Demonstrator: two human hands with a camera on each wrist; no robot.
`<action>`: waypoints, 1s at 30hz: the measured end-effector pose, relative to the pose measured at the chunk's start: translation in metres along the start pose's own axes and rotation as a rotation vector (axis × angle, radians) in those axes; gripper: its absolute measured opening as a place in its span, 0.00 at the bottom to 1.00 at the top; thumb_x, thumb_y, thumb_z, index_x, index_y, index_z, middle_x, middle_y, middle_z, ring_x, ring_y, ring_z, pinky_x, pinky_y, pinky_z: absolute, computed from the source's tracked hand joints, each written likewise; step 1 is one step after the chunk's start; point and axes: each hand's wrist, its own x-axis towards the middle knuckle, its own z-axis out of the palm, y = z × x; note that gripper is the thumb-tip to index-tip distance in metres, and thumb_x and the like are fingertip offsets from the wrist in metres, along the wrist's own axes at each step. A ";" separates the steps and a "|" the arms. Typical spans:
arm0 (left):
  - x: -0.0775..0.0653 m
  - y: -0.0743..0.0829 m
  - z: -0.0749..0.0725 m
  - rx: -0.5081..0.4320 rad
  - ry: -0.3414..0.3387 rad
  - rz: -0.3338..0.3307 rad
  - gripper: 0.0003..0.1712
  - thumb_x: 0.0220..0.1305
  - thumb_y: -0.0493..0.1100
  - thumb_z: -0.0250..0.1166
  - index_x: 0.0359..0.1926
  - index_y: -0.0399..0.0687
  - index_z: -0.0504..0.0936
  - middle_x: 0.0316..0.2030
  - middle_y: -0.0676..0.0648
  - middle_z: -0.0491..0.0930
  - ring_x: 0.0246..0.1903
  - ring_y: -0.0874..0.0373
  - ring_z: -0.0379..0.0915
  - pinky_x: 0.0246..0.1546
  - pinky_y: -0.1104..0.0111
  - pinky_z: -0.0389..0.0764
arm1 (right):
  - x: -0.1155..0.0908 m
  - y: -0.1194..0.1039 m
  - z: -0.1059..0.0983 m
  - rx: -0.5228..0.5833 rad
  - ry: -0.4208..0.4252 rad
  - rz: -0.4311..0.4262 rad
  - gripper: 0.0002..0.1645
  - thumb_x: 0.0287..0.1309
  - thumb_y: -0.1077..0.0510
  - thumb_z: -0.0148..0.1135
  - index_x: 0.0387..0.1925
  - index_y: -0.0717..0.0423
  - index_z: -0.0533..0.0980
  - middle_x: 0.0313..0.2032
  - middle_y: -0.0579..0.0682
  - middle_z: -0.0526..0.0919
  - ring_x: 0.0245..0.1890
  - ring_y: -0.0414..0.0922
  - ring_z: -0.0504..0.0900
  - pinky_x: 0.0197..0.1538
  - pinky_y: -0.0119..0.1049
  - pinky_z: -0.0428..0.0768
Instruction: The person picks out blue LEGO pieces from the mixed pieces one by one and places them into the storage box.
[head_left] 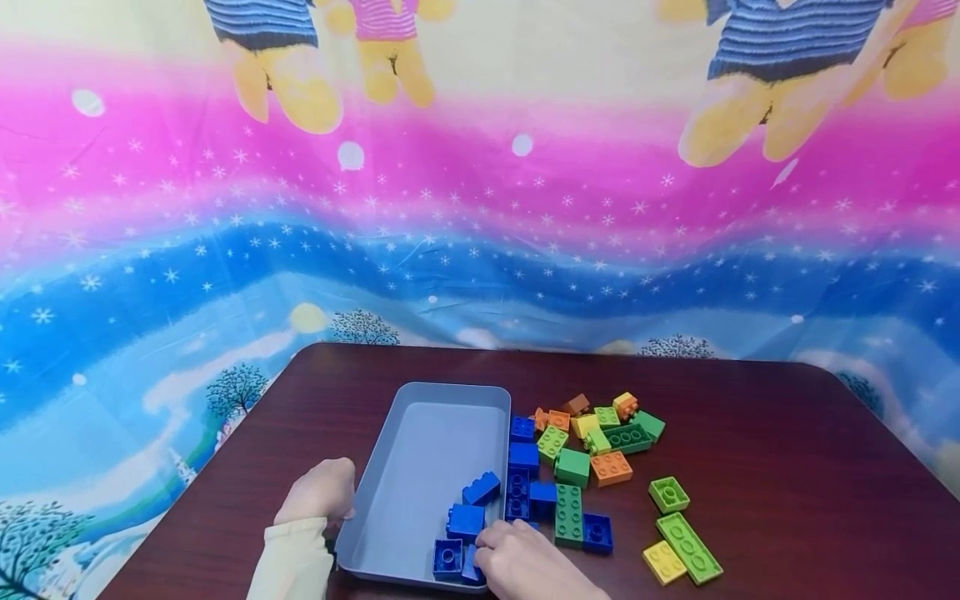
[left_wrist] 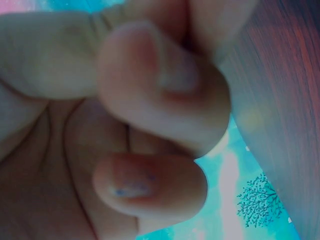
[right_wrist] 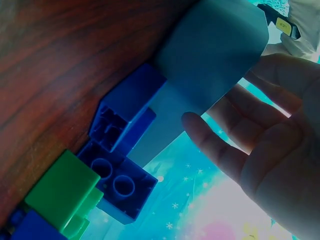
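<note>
In the head view my right hand [head_left: 517, 560] reaches over the near right corner of the grey tray [head_left: 365, 500]. Its fingers grip a tilted blue toy brick [head_left: 470, 567], the fingertips partly hidden. The right wrist view shows that hand [right_wrist: 270, 130] with some fingers passing behind the tray wall [right_wrist: 215, 50] and one finger outside it. Beside the held brick lie several blue bricks [head_left: 467, 521] inside the tray. My left hand [head_left: 318, 490] rests beside the tray's left rim with curled fingers; the left wrist view shows no object in that hand [left_wrist: 150, 110].
Along the tray's right side lie more blue bricks [head_left: 523, 457]. Beyond them are a green brick [head_left: 572, 467], an orange brick [head_left: 611, 468] and several other mixed bricks. Farther right sit a long lime brick [head_left: 688, 548] and a yellow brick [head_left: 664, 562]. A printed curtain [head_left: 480, 208] hangs behind the table [head_left: 795, 450].
</note>
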 end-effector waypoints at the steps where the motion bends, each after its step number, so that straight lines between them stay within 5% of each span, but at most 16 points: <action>1: 0.000 0.000 0.000 0.001 -0.002 -0.001 0.15 0.46 0.27 0.65 0.12 0.42 0.70 0.10 0.49 0.67 0.13 0.58 0.63 0.17 0.66 0.67 | 0.000 0.000 0.000 0.003 0.001 0.001 0.07 0.49 0.52 0.63 0.33 0.48 0.80 0.34 0.37 0.76 0.35 0.32 0.71 0.38 0.28 0.72; 11: 0.000 -0.001 0.000 0.006 0.000 -0.007 0.16 0.44 0.27 0.66 0.12 0.41 0.69 0.10 0.49 0.66 0.13 0.58 0.62 0.17 0.66 0.66 | -0.002 -0.001 -0.001 0.009 0.037 -0.004 0.05 0.52 0.59 0.59 0.30 0.47 0.81 0.34 0.37 0.77 0.35 0.32 0.71 0.36 0.28 0.71; 22: 0.000 -0.002 0.001 0.000 0.008 0.008 0.17 0.45 0.27 0.65 0.11 0.42 0.68 0.09 0.50 0.61 0.12 0.59 0.60 0.16 0.67 0.66 | -0.004 0.004 -0.007 -0.038 0.133 -0.069 0.06 0.55 0.54 0.59 0.34 0.47 0.79 0.33 0.37 0.78 0.35 0.32 0.72 0.36 0.25 0.71; 30: 0.000 -0.002 0.001 0.002 0.005 0.009 0.16 0.46 0.27 0.64 0.12 0.41 0.68 0.09 0.50 0.62 0.12 0.59 0.60 0.17 0.67 0.66 | -0.009 0.009 -0.015 -0.064 0.266 -0.005 0.04 0.53 0.57 0.60 0.30 0.49 0.80 0.31 0.39 0.78 0.33 0.33 0.73 0.36 0.27 0.72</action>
